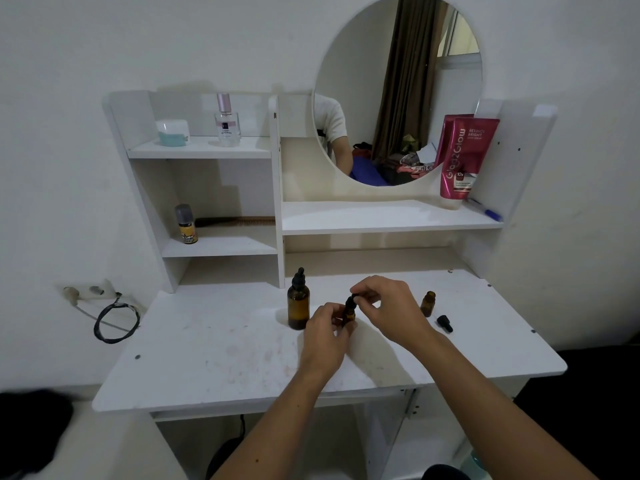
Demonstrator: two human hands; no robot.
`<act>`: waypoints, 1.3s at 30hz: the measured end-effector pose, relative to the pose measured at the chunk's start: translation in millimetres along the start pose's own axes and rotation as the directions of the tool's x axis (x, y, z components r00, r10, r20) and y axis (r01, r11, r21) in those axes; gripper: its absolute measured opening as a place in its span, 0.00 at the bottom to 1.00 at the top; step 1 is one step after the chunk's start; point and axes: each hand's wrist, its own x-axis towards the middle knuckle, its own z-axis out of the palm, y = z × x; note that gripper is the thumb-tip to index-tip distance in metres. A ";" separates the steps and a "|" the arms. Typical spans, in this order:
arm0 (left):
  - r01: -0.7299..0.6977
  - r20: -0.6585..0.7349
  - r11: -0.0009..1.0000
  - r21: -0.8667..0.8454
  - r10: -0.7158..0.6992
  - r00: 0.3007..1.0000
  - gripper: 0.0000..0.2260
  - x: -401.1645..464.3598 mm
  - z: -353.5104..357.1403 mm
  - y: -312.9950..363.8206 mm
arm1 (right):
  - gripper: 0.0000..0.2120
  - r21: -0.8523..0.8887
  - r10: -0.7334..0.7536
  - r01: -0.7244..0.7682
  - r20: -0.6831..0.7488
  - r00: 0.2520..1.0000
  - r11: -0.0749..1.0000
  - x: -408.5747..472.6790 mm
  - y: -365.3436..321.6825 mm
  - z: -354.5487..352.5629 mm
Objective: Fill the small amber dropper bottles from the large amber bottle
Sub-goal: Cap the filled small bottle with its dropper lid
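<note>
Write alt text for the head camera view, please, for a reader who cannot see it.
Left hand holds a small amber dropper bottle on a white vanity table while right hand pinches its black dropper cap. A large amber bottle stands left; an uncapped small bottle stands right.

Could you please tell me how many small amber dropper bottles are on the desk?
2: one held between both hands, one uncapped at the right. None appear hidden.

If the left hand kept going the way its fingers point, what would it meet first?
The left hand points up and slightly right, and already grips the small bottle, so that comes first. Beyond it, probably the right hand pinching the dropper cap; depth is unclear.
</note>
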 end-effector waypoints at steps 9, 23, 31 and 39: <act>-0.020 -0.008 1.000 -0.001 0.020 1.000 0.10 3.0 0.1 -3.1 | 0.05 -0.121 0.063 -0.047 0.126 0.990 0.991 12.4 1.7 3.5; 0.021 0.001 0.999 0.028 -0.021 1.000 0.09 0.4 -0.2 0.1 | 0.06 -0.136 0.062 -0.024 0.282 0.957 0.990 27.2 4.9 -3.4; 0.004 0.000 1.000 0.009 -0.004 1.000 0.09 1.7 0.0 -1.0 | 0.08 -0.122 0.005 0.032 0.292 0.956 0.992 21.6 6.3 -3.1; 0.016 0.004 1.000 0.019 -0.016 1.000 0.10 1.9 1.8 -2.6 | 0.11 -0.073 -0.025 0.047 0.278 0.960 0.996 21.2 4.8 -6.6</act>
